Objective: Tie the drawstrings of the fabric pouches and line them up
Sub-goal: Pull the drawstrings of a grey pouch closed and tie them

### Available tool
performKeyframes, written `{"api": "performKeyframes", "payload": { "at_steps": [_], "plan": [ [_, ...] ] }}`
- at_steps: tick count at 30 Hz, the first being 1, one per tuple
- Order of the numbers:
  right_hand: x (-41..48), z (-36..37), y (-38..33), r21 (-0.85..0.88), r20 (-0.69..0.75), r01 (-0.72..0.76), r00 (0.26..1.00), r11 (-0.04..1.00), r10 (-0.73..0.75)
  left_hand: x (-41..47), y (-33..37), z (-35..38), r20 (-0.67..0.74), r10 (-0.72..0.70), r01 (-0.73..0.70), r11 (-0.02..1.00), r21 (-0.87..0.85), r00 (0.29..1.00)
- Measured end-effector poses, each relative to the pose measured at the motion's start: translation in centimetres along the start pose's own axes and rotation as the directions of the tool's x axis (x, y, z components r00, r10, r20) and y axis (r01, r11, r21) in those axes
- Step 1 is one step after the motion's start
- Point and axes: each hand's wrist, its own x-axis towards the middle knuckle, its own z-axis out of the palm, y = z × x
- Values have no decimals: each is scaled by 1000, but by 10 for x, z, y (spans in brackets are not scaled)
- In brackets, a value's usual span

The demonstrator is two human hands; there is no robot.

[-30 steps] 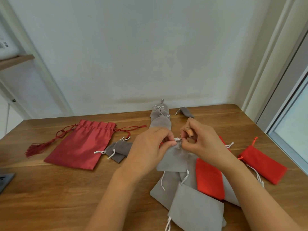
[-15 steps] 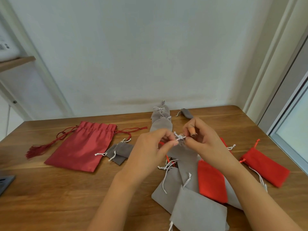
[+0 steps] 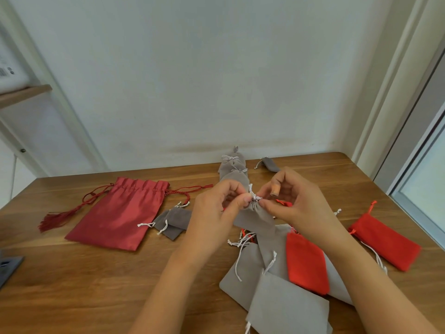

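Observation:
A small grey pouch (image 3: 255,216) hangs lifted above the table with its neck gathered. My left hand (image 3: 216,218) pinches its white drawstring (image 3: 252,194) from the left. My right hand (image 3: 296,206) pinches the same string from the right. A row of tied grey pouches (image 3: 232,168) runs toward the wall behind my hands. Beneath my hands lies a heap of loose grey pouches (image 3: 284,307) with an orange-red pouch (image 3: 307,263) on top. Part of the heap is hidden by my forearms.
A large dark red satin pouch (image 3: 120,215) with tasselled cord lies at the left, two small dark grey pouches (image 3: 173,220) beside it. Another orange-red pouch (image 3: 385,239) lies at the right near the table edge. One grey pouch (image 3: 271,163) sits by the wall. A dark object (image 3: 7,266) is at the far left.
Both hands have lifted the grey pouch off the heap and drawn its neck shut. The pouch now hangs from the string between my fingertips.

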Motion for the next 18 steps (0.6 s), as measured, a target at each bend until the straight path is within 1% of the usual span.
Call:
{"api": "performKeyframes", "payload": {
  "at_steps": [3, 8, 11, 15, 17, 18],
  "plan": [
    [0, 1, -1, -66, -15, 30, 999, 997, -31, 1, -1, 1, -10, 3, -4, 999, -35, 1000],
    [-2, 5, -4, -19, -47, 95, 994, 995, -96, 3, -2, 2, -15, 4, -6, 993, -118, 1000],
    [-3, 8, -4, -26, -71, 121, 990, 992, -123, 3, -3, 4, 1, 14, -13, 987, -161, 1000],
    [-4, 9, -6, -73, -66, 137, 988, 988, -141, 1, -2, 4, -3, 51, -51, 994, -92, 999],
    [-4, 9, -6, -109, -29, 142, 989, 984, -146, 1, -3, 4, -22, 51, -52, 998, -37, 998],
    [-4, 9, -6, -154, -8, 150, 988, 977, -153, 1, -4, 4, -29, 46, -46, 999, -12, 999]
  ]
}}
